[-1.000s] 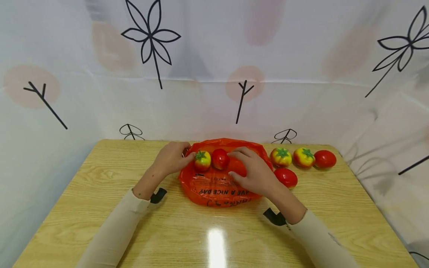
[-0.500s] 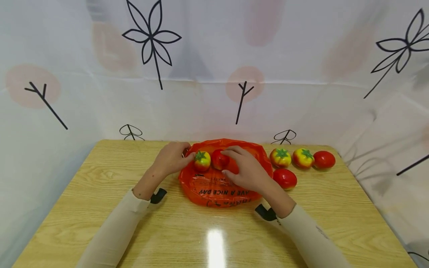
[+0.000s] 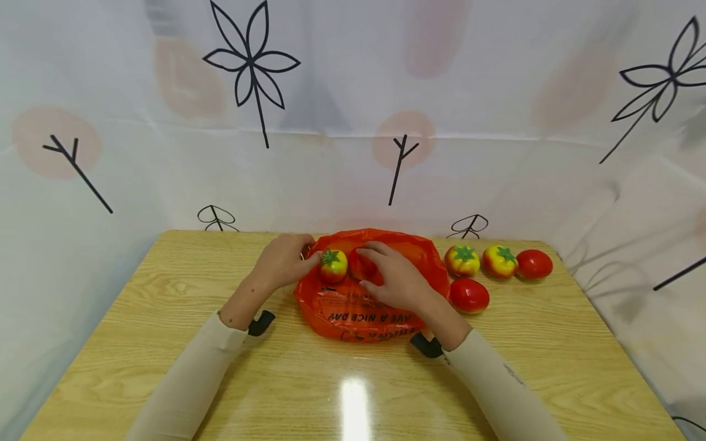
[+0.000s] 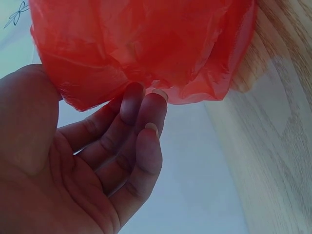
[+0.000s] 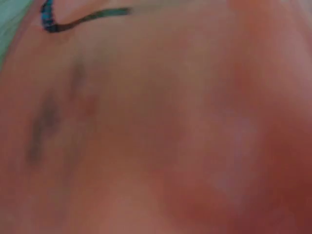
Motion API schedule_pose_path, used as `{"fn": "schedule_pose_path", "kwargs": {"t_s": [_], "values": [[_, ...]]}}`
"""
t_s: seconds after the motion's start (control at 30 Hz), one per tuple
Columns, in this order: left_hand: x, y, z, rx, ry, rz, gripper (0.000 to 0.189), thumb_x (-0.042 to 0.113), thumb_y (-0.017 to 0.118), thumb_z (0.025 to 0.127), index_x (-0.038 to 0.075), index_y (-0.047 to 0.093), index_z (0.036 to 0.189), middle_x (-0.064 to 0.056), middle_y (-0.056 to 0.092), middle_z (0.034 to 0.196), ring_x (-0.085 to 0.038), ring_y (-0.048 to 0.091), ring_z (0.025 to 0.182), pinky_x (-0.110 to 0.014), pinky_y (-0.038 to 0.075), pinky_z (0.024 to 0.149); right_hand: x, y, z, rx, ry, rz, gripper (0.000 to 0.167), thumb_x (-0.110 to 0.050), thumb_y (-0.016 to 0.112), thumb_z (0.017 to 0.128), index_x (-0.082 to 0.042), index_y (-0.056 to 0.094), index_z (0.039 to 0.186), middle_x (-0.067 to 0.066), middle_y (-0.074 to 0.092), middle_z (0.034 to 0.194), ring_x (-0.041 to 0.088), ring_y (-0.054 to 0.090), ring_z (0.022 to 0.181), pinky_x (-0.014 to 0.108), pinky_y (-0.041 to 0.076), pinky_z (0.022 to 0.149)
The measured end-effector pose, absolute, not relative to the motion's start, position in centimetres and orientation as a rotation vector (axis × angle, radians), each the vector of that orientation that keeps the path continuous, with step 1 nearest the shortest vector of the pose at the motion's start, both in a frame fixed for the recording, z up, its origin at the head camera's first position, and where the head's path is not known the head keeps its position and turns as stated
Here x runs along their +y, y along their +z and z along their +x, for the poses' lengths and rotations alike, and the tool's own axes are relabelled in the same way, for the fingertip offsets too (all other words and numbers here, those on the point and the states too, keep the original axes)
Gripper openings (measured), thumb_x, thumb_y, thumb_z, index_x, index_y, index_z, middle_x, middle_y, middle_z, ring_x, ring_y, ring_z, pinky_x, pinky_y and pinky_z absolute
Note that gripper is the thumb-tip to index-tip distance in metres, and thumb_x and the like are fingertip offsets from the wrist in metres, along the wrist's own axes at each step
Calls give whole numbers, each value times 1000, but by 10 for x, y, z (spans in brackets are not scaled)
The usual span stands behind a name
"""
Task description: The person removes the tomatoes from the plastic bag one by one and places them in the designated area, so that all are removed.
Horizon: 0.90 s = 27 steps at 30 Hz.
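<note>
A red plastic bag (image 3: 325, 327) with black lettering lies open on the wooden table. Inside sit a yellow-and-red toy tomato (image 3: 333, 266) with a green star-shaped top and a red toy tomato (image 3: 360, 266), side by side. At the bag's left rim, my left hand (image 3: 283, 262) holds the film with thumb and fingers; the left wrist view shows the fingertips of this left hand (image 4: 112, 146) at the bag's edge (image 4: 161, 48). From the right, my right hand (image 3: 398, 278) reaches into the bag, its fingers and thumb around the red tomato, partly covering it. The right wrist view is blurred reddish film.
Right of the bag, two yellow-and-red toy tomatoes (image 3: 463, 261) (image 3: 499, 261) stand in a row with a red one (image 3: 534, 264). Another red toy tomato (image 3: 469, 295) lies in front, close to the bag. A patterned cloth (image 3: 353, 171) hangs behind the table (image 3: 248, 380).
My right hand has moved left within the bag, its fingers and thumb coming around the red tomato. My left hand and both tomatoes in the bag stay in place.
</note>
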State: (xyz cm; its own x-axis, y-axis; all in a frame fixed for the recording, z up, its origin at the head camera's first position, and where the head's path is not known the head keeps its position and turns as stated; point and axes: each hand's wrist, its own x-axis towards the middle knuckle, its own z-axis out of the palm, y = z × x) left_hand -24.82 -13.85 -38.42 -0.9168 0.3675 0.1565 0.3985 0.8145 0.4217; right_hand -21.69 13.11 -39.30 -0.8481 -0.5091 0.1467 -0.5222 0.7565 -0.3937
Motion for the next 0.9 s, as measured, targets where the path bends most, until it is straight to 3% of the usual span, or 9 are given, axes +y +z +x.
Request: {"fn": "schedule_pose_path", "kwargs": {"t_s": [0.37, 0.7, 0.9], "values": [[-140, -385, -249, -2926, -701, -634, 27, 32, 65, 102, 7, 73, 106, -2, 69, 85, -18, 57, 68, -32, 48, 60, 131, -404, -222, -2918, 643, 878, 61, -23, 79, 94, -8, 57, 149, 11, 49, 158, 36, 51, 143, 52, 41, 119], [-140, -385, -248, -2934, -708, -622, 27, 32, 66, 102, 6, 74, 106, -2, 69, 85, -18, 57, 68, -32, 48, 60, 131, -407, -223, -2884, 622, 883, 64, -21, 83, 91, -8, 57, 148, 10, 50, 144, 31, 58, 128, 49, 49, 112], [-140, -385, -248, -2935, -705, -621, 27, 32, 66, 102, 7, 73, 107, -2, 69, 85, -18, 56, 67, -32, 48, 60, 132, -407, -223, -2909, 619, 876, 62, -21, 85, 89, -8, 59, 144, 12, 50, 144, 31, 61, 124, 48, 51, 110]]}}
